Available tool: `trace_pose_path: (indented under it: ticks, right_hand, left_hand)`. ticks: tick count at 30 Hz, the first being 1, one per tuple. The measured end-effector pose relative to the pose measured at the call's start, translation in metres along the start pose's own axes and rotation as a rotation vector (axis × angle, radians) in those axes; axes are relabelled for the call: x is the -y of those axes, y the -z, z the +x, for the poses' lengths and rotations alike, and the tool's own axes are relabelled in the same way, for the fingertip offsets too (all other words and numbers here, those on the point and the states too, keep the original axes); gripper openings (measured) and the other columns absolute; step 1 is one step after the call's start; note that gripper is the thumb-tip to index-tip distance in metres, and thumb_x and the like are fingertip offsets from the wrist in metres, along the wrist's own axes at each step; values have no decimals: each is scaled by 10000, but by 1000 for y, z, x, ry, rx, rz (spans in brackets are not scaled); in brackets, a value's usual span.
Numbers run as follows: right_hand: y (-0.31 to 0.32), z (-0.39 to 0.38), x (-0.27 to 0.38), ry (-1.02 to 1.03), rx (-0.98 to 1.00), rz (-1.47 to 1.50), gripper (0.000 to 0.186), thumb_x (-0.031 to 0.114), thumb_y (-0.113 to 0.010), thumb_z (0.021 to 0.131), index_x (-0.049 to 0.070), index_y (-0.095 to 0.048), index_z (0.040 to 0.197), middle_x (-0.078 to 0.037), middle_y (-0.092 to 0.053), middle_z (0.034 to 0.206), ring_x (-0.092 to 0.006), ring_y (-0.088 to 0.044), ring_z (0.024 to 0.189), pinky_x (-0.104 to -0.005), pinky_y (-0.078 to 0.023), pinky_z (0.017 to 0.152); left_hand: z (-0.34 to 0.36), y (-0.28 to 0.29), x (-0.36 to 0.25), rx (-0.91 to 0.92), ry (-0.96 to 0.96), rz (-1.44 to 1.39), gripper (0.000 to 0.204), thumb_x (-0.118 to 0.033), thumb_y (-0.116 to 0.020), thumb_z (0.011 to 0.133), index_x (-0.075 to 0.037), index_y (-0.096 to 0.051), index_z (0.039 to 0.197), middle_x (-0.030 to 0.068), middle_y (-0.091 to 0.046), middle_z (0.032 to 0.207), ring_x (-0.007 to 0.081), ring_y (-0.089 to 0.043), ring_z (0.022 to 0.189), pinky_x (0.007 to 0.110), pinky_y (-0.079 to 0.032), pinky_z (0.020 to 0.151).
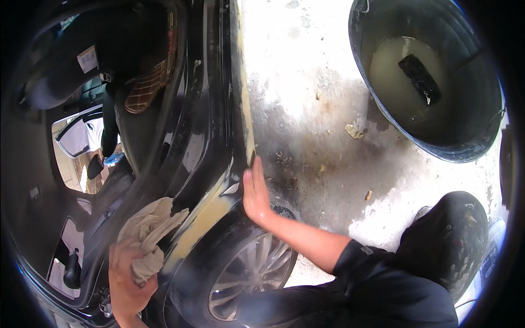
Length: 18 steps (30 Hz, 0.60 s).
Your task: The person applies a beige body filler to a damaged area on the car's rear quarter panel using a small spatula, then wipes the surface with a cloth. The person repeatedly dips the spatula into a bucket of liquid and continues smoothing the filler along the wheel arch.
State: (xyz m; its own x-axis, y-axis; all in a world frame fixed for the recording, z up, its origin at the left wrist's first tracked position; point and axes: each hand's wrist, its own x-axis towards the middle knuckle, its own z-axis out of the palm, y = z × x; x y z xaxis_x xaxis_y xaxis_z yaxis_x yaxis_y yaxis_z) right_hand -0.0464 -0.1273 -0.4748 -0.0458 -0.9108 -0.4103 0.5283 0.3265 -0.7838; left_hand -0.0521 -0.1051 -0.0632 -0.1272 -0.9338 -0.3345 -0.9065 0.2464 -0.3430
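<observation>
My left hand (127, 279) grips a crumpled off-white rag (149, 227) and presses it against the door-opening edge of a black car (216, 109). Flat on the car's rear fender lies my right hand (255, 192), fingers together, just above the wheel arch. A patch of yellowish filler (203, 214) runs along the fender between the two hands. Below the right hand sits the silver alloy wheel (246, 273) in its tyre.
A large black tub (470, 139) with murky water and a dark block (419, 77) floating in it stands on the stained concrete floor (317, 126) at the upper right. The open car door shows dark seats and a checked cloth (145, 90). My dark-trousered knee (454, 235) is lower right.
</observation>
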Motion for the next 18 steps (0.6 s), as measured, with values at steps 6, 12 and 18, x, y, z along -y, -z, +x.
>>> trace_pose_path:
  ticks: [6, 12, 18]
  right_hand:
    - [3, 65, 6, -103, -36, 145, 811, 516, -330, 1228, -116, -249, 1729, -317, -323, 1796, -411, -274, 1699, -400, -194, 1388]
    - [-22, -51, 4, 11, -135, -40, 819, 508, -325, 1226, -139, -236, 1720, -348, -242, 1809, -453, -204, 1709, -440, -170, 1398]
    - [3, 71, 28, -229, -65, 191, 805, 509, -315, 1222, -148, -314, 1687, -387, -358, 1738, -505, -326, 1643, -477, -253, 1374]
  left_hand:
    - [-8, -1, -3, 28, 62, -35, 464, 40, -738, 681, -24, -556, 1103, 221, -631, 1309, 462, -602, 1276, 469, -451, 1176]
    - [-5, -1, 1, 50, 65, -42, 461, 31, -730, 699, -31, -551, 1119, 218, -622, 1325, 456, -595, 1307, 465, -441, 1187]
    - [-6, -4, 0, 0, 33, -41, 524, 15, -762, 678, -52, -614, 1177, 214, -640, 1288, 478, -598, 1239, 511, -467, 1118]
